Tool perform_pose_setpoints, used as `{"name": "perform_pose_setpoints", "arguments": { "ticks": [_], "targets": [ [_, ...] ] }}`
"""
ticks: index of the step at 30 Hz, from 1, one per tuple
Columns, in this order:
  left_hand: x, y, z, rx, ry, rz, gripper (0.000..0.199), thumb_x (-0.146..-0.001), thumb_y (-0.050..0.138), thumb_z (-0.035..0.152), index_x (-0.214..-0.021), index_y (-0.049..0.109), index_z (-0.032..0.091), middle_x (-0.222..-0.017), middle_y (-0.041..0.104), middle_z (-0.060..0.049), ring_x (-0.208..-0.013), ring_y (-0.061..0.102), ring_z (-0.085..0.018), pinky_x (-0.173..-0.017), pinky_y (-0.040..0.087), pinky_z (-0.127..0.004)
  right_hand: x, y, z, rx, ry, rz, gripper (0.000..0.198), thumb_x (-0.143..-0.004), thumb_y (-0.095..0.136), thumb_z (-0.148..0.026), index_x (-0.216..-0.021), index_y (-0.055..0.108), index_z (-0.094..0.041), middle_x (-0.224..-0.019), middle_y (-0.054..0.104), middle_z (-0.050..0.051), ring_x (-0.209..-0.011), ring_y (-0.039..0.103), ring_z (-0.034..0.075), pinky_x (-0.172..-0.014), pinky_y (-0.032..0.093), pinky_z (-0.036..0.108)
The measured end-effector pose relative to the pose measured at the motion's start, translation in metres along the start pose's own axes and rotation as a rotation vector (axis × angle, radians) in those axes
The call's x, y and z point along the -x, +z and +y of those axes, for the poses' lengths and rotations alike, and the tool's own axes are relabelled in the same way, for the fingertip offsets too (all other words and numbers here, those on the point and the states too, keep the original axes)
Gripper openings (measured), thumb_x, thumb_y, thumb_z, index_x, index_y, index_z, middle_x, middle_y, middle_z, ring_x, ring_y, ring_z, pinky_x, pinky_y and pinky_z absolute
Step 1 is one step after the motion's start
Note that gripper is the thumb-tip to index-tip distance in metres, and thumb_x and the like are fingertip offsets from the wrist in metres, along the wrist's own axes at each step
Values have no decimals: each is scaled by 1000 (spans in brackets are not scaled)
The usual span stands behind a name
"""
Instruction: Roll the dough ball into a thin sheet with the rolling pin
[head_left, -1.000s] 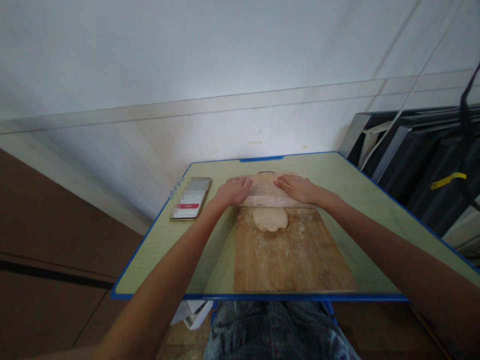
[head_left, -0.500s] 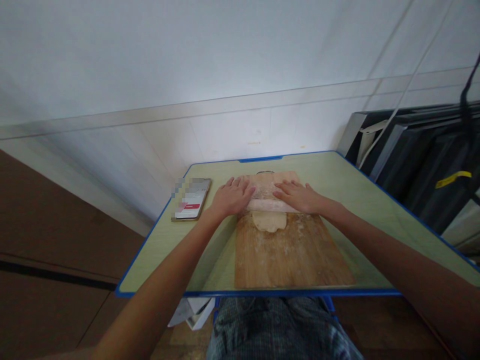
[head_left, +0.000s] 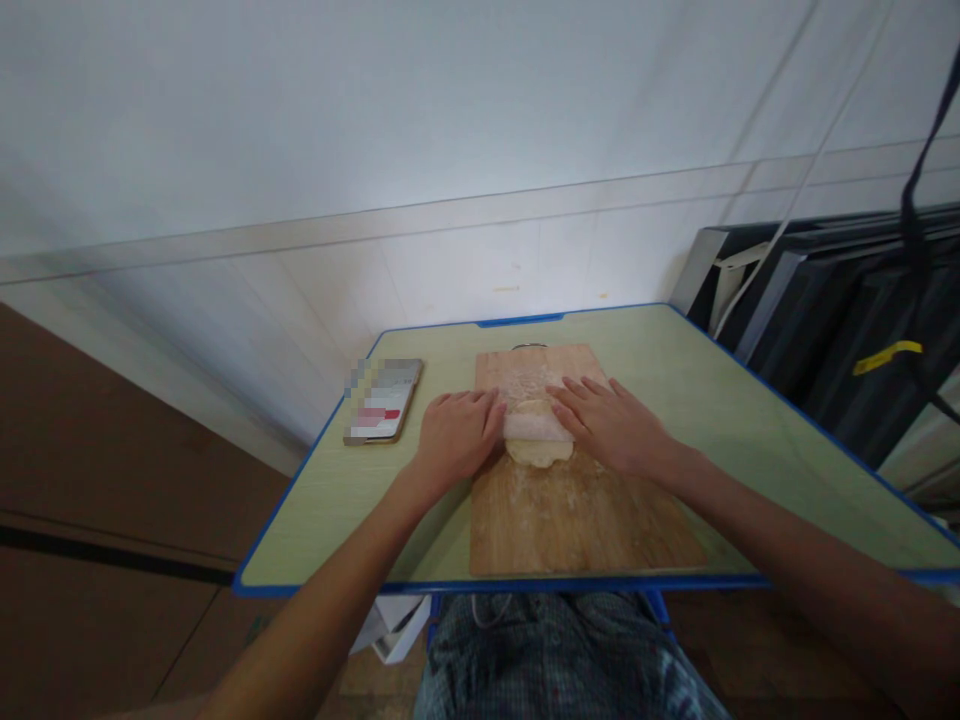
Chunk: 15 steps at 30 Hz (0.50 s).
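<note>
A floury rolling pin [head_left: 537, 428] lies crosswise over a piece of flattened dough [head_left: 540, 455] on a wooden cutting board [head_left: 570, 530]. My left hand [head_left: 461, 432] rests palm down on the pin's left end, its fingers stretched forward and close together. On the right end lies my right hand [head_left: 607, 422], also palm down, with fingers extended and slightly spread. Both palms hide the ends of the pin. Dough shows on the near side of the pin, and a thin strip of it on the far side.
A smartphone [head_left: 386, 400] with a lit screen, partly pixelated, lies left of the board. The table [head_left: 750, 470] has a blue edge and stands against a white wall [head_left: 450, 260]. Dark flat panels [head_left: 847, 320] lean at the right. A dark strap [head_left: 911, 210] hangs there.
Both hands and the rolling pin have moved toward me, from the dough's far edge onto its middle. A strip of dough now shows beyond the pin.
</note>
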<state>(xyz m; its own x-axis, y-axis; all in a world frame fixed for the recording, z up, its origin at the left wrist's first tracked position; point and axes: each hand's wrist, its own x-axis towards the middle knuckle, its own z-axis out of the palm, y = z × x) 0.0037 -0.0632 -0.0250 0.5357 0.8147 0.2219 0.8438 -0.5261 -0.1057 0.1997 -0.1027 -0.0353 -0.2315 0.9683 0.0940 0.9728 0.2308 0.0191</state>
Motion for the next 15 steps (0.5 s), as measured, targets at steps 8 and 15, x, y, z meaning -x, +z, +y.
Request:
{"name": "perform_pose_setpoints", "arguments": {
  "ticks": [8,15],
  "targets": [
    [21,-4,10,-5,-31,32,43,-92,22,34,-122,48,18,-123,56,-10,-113,51,-22,-99,32,-40,15,4,-7,-52,-7,80,52,-92,18,-39,-134,40,-16,-136,44,12,-123,40,25,-100,31,46],
    [31,-1,14,-3,-65,69,43,-92,23,33,-122,48,17,-131,49,-11,-121,44,-22,-102,29,-42,20,5,-11,-47,-32,109,53,-93,18,-42,-133,41,-17,-135,45,12,-123,40,25,-99,32,45]
  ]
}}
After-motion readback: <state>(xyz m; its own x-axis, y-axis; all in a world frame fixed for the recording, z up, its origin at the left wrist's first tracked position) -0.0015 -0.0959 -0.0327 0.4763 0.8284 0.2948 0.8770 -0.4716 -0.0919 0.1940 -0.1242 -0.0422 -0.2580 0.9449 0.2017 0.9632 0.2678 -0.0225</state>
